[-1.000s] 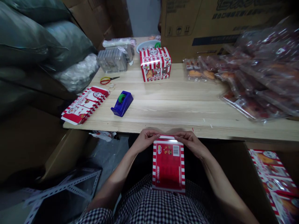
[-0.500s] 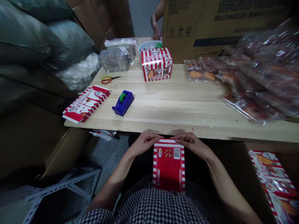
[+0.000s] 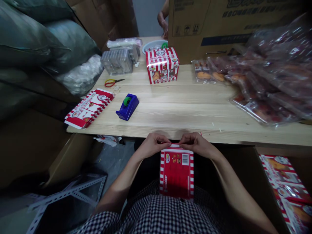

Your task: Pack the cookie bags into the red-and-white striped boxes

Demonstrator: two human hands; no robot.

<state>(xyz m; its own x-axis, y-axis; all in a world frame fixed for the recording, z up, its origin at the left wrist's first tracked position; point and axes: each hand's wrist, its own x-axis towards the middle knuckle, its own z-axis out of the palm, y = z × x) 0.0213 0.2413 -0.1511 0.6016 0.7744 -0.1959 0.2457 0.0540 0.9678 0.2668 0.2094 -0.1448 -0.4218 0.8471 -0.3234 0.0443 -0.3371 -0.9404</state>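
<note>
A red and white striped cardboard box with a barcode rests against my lap, below the table's front edge. At its top edge my left hand pinches the left part of a striped flap. My right hand pinches the same flap a little to the right, so the two sets of fingertips nearly meet. Both hands are closed on the box's edge. The far sides of the box are hidden from me.
On the table stand a blue tape dispenser, scissors, flat striped cartons and an assembled striped box. Clear-wrapped packs pile up at right beside a large carton. Behind, another person's hand shows.
My fingertips have slid inward along the top flap, closer together, and now pinch it near its middle. The box stays nearly in place; the view has shifted slightly.
</note>
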